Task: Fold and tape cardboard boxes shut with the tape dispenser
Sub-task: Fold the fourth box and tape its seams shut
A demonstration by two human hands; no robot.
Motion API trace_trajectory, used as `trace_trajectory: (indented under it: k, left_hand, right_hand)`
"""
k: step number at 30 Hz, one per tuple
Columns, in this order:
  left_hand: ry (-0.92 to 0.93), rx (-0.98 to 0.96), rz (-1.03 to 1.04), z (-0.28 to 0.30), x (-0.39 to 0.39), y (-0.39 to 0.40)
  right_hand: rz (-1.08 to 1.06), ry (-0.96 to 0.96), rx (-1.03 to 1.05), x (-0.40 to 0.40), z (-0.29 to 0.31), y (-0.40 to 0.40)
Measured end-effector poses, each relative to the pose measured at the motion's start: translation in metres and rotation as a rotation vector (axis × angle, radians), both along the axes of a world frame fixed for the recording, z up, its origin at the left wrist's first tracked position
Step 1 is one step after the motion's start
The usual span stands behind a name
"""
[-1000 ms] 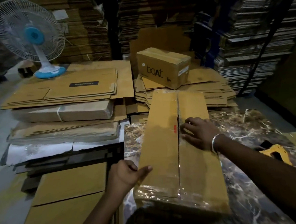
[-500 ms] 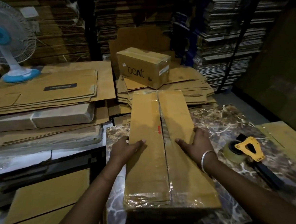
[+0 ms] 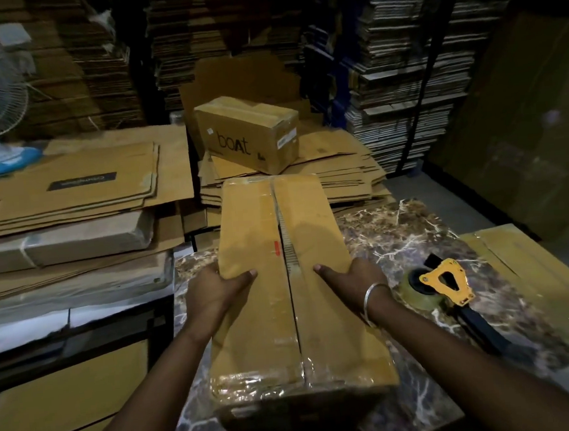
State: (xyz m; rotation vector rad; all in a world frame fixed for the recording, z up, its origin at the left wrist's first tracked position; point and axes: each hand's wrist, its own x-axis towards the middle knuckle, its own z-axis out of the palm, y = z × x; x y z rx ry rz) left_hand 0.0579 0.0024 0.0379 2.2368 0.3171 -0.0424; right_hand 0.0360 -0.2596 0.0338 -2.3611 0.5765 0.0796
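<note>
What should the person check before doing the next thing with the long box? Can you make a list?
1. Both hands holding the long box: ok; left hand and right hand grip its sides.
2. Top flaps meeting along the middle seam: ok.
3. Near end taped: ok, shiny tape wraps it.
4. Middle of the seam taped: cannot tell; the corrugated edge shows there.
5. Tape dispenser within reach: ok, lying on the marble table beside the right hand.
6. Box fully on the table: cannot tell.
</note>
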Motion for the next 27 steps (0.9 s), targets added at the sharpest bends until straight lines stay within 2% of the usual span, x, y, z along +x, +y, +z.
trace_trajectory:
  k: [3, 6, 11, 16, 20, 27]
  left_hand:
    - [-0.001, -0.037, 0.011, 0.019, 0.007, -0.028]
    - [0.001, 0.004, 0.036, 0.048, 0.017, -0.067]
    - [-0.076, -0.078, 0.059, 0.093, 0.025, -0.162]
    - [-0.173, -0.044, 0.059, 0.14, 0.028, -0.285]
    - [-0.188, -0.073, 0.019, 0.155, 0.036, -0.377]
    - [-0.14, -0.129, -0.083, 0.147, 0.064, -0.506]
  right_hand:
    - [0.027, -0.022, 0.0, 0.009, 0.025, -0.028]
    - [0.057, -0.072, 0.054, 0.02, 0.047, -0.069]
    - [0.089, -0.169, 0.193, 0.035, 0.092, -0.165]
    - [0.125, -0.23, 0.042, 0.043, 0.144, -0.286]
    - [0.116, -0.251, -0.024, 0.04, 0.172, -0.379]
    - [0.026, -0.187, -0.116, 0.041, 0.173, -0.505]
